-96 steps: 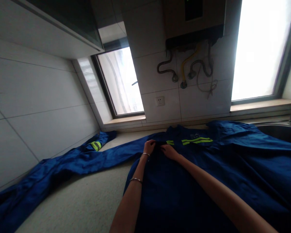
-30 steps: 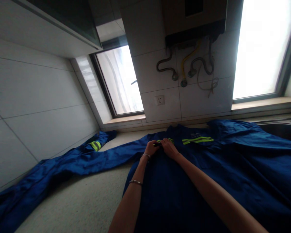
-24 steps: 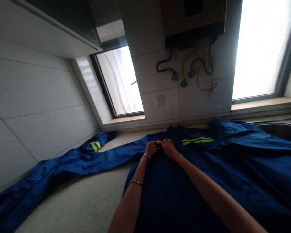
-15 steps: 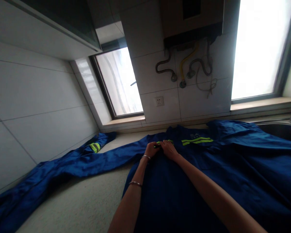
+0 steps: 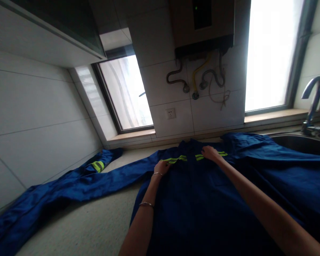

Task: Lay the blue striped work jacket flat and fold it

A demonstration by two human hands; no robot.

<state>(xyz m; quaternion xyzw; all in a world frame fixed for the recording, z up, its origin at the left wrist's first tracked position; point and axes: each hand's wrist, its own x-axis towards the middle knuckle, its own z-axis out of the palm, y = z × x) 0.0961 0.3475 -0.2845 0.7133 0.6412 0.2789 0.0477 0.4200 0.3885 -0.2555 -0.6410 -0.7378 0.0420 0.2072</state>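
Observation:
A dark blue work jacket with yellow-green reflective stripes lies spread on the counter, its collar toward the wall. My left hand, with two bangles on the arm, is closed on the cloth at the outer end of the left chest stripe. Further right, my right hand rests over the other chest stripe, its fingers bent together against the jacket and partly hidden. One sleeve stretches left across the counter, with a striped band near its bend. The opposite side of the jacket is bunched toward the sink.
The speckled counter shows below the sleeve. At right are a sink and a curved faucet. Pipes hang beneath a water heater on the tiled wall, above a socket. A cabinet overhangs the left.
My hands have parted: the right moved right to the other chest stripe, the left shifted slightly down and left. The stripe between them is uncovered. The view turned right, revealing the faucet.

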